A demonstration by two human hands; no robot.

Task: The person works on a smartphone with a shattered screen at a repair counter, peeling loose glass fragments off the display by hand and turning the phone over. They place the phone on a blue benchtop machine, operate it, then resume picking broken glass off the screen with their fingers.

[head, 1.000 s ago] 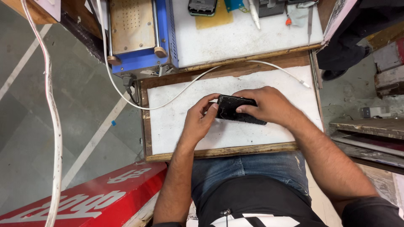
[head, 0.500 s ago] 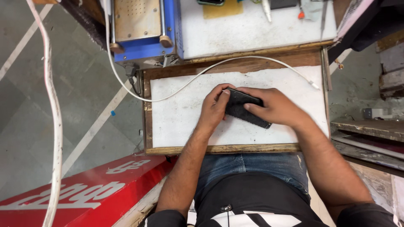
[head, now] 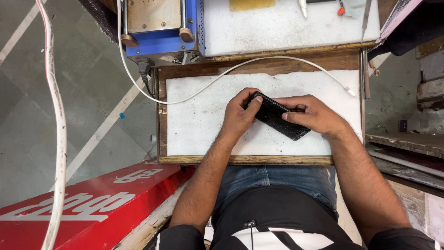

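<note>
Gripping a black phone [head: 277,116] from both ends, left hand [head: 238,118] and right hand [head: 314,115] have tilted it more diagonal above the white mat's [head: 199,125] middle; handling continues.

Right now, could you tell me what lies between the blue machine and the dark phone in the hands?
In the head view, a white cable crosses the white pad between the blue machine and the phone.

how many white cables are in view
2: one thin white cable curving across the white work pad behind the hands, one thick white cable hanging down the left side. Others may be hidden.
</note>
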